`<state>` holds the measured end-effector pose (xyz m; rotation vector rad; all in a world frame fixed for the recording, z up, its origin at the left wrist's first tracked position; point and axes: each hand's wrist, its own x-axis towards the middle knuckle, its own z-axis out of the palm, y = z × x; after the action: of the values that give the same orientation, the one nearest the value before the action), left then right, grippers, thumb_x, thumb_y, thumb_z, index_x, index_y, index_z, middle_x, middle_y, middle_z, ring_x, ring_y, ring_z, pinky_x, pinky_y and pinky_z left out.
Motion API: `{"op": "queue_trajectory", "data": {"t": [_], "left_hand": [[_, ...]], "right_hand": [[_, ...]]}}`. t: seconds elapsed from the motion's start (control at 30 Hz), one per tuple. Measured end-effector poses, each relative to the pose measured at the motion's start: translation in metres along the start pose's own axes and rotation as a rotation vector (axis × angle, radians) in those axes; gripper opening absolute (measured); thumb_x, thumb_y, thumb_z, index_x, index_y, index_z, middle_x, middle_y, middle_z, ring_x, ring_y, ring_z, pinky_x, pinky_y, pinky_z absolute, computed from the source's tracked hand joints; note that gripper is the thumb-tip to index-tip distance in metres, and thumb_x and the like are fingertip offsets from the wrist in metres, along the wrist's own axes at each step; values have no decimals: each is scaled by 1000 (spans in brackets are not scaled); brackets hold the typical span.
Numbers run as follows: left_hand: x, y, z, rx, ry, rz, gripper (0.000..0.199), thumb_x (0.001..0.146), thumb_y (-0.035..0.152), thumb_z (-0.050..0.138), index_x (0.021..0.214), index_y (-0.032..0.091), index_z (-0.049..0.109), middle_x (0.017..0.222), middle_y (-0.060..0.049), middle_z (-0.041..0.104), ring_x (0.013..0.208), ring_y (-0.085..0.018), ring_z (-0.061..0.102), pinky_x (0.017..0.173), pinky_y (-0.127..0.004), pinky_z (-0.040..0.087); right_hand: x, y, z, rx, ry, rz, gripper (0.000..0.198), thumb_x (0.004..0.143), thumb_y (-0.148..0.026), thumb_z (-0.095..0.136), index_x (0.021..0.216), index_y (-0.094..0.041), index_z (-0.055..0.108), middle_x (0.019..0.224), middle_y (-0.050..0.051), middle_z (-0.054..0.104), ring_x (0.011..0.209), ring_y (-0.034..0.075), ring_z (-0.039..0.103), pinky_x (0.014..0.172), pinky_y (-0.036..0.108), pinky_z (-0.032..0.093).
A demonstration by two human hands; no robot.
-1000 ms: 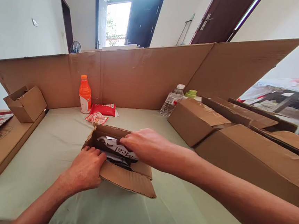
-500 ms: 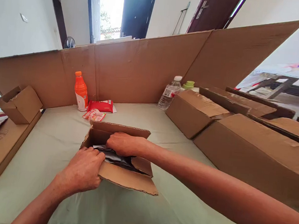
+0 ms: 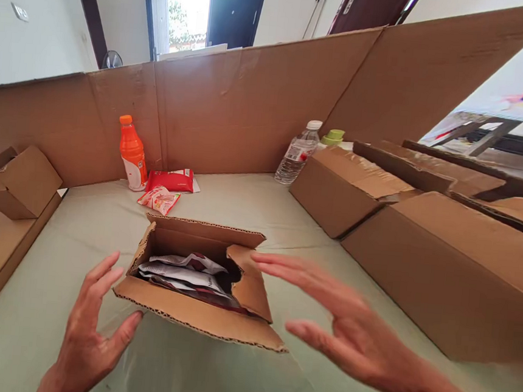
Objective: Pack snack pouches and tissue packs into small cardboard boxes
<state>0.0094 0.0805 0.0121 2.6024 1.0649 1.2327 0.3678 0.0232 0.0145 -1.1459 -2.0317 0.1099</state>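
Between my two hands stands a small cardboard box (image 3: 195, 327) with its flaps spread. Inside it lie several silvery-white and dark red packets (image 3: 185, 275), side by side. My left hand (image 3: 94, 328) is off the box's left corner, fingers apart and holding nothing. On the other side, my right hand (image 3: 342, 319) is stretched out with thumb and fingers apart, its fingertips close to the right flap (image 3: 253, 287); whether they touch it I cannot tell.
Behind the box are an orange bottle (image 3: 132, 154), a red packet (image 3: 171, 180) and a pink-white packet (image 3: 159, 200). A clear water bottle (image 3: 298, 153) leans near cardboard boxes (image 3: 444, 254) on the right. A cardboard panel (image 3: 232, 108) runs along the back. At left sits a small carton (image 3: 28, 185).
My right hand has come out of the box and moved right. My left hand has let go of the box's edge and moved left. The packets inside now show more fully.
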Motion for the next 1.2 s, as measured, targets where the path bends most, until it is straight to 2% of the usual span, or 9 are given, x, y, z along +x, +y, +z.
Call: {"op": "queue_trajectory", "data": {"t": [0.1, 0.23, 0.33, 0.43, 0.63, 0.77, 0.93, 1.1, 1.2], "left_hand": [[1, -12, 15, -171, -30, -118, 56, 99, 34, 61, 150, 25, 40, 136, -10, 66, 126, -22, 63, 106, -35, 50], [17, -13, 28, -252, -58, -289, 54, 99, 37, 62, 149, 34, 41, 115, -2, 75, 105, -19, 71, 96, -33, 53], [29, -9, 30, -218, -61, -359, 56, 97, 37, 64, 149, 33, 42, 116, -3, 74, 105, -21, 70, 96, -37, 54], [37, -7, 35, -92, 16, -292, 54, 96, 35, 65, 147, 31, 46, 130, -8, 66, 117, -24, 65, 98, -41, 54], [38, -8, 40, 22, -71, -193, 31, 101, 28, 57, 130, 37, 64, 156, -9, 43, 128, -29, 58, 101, -50, 54], [34, -3, 40, -11, -49, -165, 39, 100, 22, 56, 136, 36, 59, 155, -9, 46, 134, -28, 54, 104, -48, 52], [26, 2, 35, -331, 69, -260, 66, 93, 21, 63, 153, 29, 38, 126, -9, 65, 131, -26, 56, 113, -46, 45], [20, -1, 19, -535, -16, -70, 33, 88, 7, 56, 114, 25, 67, 91, -3, 67, 108, -23, 67, 100, -42, 54], [21, -1, 14, -568, -51, 8, 29, 87, 4, 58, 105, 25, 69, 89, -3, 70, 91, -21, 70, 96, -45, 55]], "right_hand": [[-16, 5, 28, 10, -45, -43, 60, 102, -58, 44, 154, -27, 45, 153, 12, 54, 141, 27, 51, 111, 44, 49], [-14, 10, 43, 46, 67, -22, 53, 107, -54, 30, 151, -30, 48, 149, 8, 58, 138, 24, 54, 109, 41, 50], [-5, 14, 35, 21, 219, 46, 52, 107, -51, 35, 154, -31, 44, 157, 8, 49, 143, 25, 47, 113, 40, 45], [6, 21, 31, -40, 289, 108, 62, 104, -50, 44, 161, -29, 31, 165, 11, 36, 149, 30, 38, 117, 46, 40], [3, 31, 44, -29, 22, -78, 57, 103, -52, 47, 154, -26, 46, 142, 12, 64, 134, 29, 57, 107, 45, 50], [-7, 25, 47, -62, 70, -46, 63, 104, -53, 43, 159, -24, 37, 148, 14, 58, 141, 29, 50, 111, 46, 46], [-6, 7, 32, 9, 123, -87, 61, 103, -55, 45, 156, -26, 43, 139, 12, 66, 137, 32, 54, 109, 50, 49], [15, -14, 9, 320, -13, -60, 44, 104, -29, 47, 145, -43, 55, 117, -1, 78, 112, 23, 72, 94, 37, 61], [44, -26, 12, 322, -247, -32, 40, 102, -20, 46, 131, -35, 69, 119, 1, 77, 105, 21, 74, 88, 32, 62]]}}
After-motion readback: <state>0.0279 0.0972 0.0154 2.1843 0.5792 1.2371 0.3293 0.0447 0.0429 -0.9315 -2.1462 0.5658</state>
